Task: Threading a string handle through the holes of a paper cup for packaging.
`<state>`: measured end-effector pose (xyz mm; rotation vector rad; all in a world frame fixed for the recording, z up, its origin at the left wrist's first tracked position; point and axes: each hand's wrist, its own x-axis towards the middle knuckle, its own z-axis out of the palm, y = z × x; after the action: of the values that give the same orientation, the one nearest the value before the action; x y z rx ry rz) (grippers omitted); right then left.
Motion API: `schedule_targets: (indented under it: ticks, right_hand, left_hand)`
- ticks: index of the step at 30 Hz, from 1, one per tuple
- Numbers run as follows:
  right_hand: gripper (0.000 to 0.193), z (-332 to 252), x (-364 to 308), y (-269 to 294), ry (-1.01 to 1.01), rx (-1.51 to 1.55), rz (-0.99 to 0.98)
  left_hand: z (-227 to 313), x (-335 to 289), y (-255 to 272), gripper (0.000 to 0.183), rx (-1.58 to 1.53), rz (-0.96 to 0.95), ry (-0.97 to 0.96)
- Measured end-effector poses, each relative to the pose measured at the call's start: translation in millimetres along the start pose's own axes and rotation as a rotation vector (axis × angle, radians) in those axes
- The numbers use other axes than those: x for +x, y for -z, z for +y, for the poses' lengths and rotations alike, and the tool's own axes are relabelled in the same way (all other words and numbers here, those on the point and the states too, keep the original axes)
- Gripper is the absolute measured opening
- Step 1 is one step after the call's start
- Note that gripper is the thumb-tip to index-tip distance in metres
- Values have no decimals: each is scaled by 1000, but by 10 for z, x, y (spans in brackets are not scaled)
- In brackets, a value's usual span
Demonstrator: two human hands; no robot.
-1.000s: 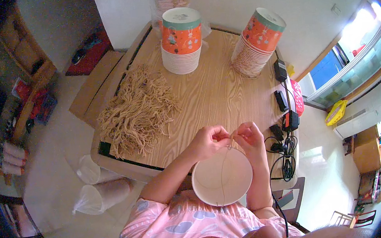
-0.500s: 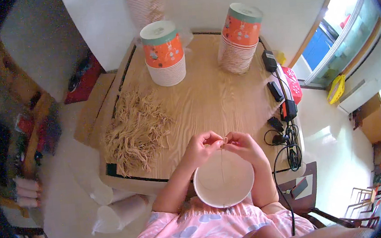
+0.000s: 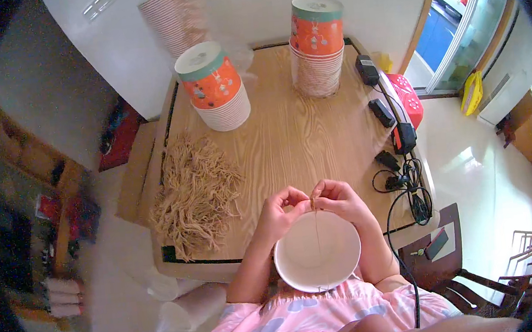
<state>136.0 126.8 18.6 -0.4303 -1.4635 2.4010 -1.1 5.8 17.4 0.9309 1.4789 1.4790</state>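
Observation:
A white paper bucket (image 3: 309,260) rests on my lap at the table's front edge, its mouth facing up. Beyond its far rim, the fingertips of my left hand (image 3: 282,209) and my right hand (image 3: 337,201) meet, both closed in a pinch on a thin tan cord (image 3: 316,228). From my fingers the cord runs down across the bucket's mouth to its near rim, where a small bit of it shows. Whether the cord is knotted at my fingertips I cannot tell. Left of my hands lies a heap of cut tan cords (image 3: 196,194) on the wooden table (image 3: 277,146).
Two stacks of orange and green paper buckets, a left stack (image 3: 213,85) and a right stack (image 3: 317,44), stand upside down at the table's back. Black adapters and a coiled cable (image 3: 417,194) line the right edge. Wrapped white bundles (image 3: 190,312) lie on the floor at left.
The view has turned slightly, shifting the whole scene. At my fingertips the small cord loop seen earlier is drawn in, and my fingers have come closer together.

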Motion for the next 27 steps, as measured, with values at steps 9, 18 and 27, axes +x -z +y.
schedule_targets:
  ticks: [9,18,27]
  right_hand:
    - [8,6,-71,-7,5,-422,30]
    - [10,-102,-129,-119,116,-682,110]
    - [13,-121,-178,-107,147,-715,139]
  left_hand:
    - [163,-8,-103,12,282,81,-171]
    - [315,-62,-180,17,541,116,-371]
    - [323,-16,-187,17,655,57,-409]
